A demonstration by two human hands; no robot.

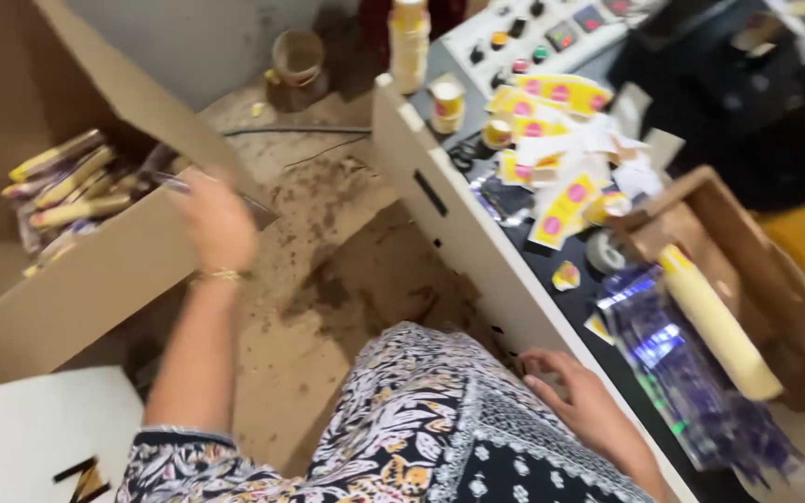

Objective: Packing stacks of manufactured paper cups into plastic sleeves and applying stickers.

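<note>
My left hand (217,226), a gold bangle on its wrist, reaches out over the flap of a big open cardboard box (95,279). Its fingers are closed on a thin clear packet (258,210), which is blurred by motion. Inside the box lie several yellow sticks in clear packets (65,183). My right hand (578,401) rests on the near edge of a white-sided worktop (463,233) with its fingers apart and nothing in it. My patterned clothing fills the bottom of the view.
On the dark worktop lie yellow and pink labels (552,149), torn paper, shiny clear wrappers (673,363), a long yellow stick (719,321) and a wooden tray (733,237). A button panel (533,37) and small tins (446,98) stand behind. A pot (297,61) stands on the dirty floor.
</note>
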